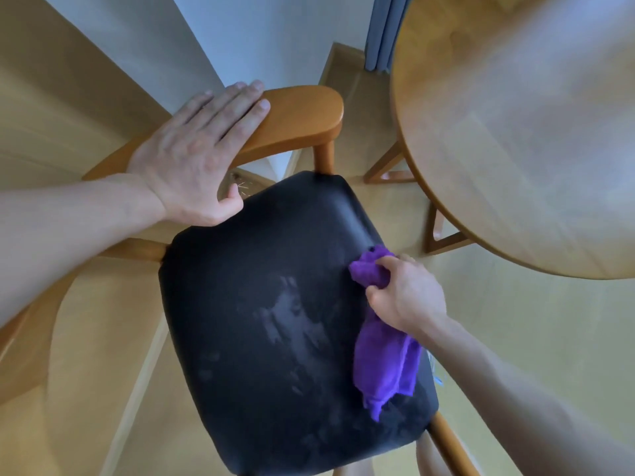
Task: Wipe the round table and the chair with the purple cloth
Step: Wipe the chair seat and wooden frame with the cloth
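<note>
Chair [292, 304]: seat is being wiped with cloth [385, 359] bunched in right hand [405, 297] at seat's right edge, braced by flat, open-fingered left hand [192, 159] on backrest; overlapping strokes advised.

Left hand [192, 156] lies flat with fingers straight and together; right hand [405, 293] is curled, gripping.

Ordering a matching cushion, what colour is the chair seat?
Black, glossy, on the chair seat; seen in the head view.
</note>
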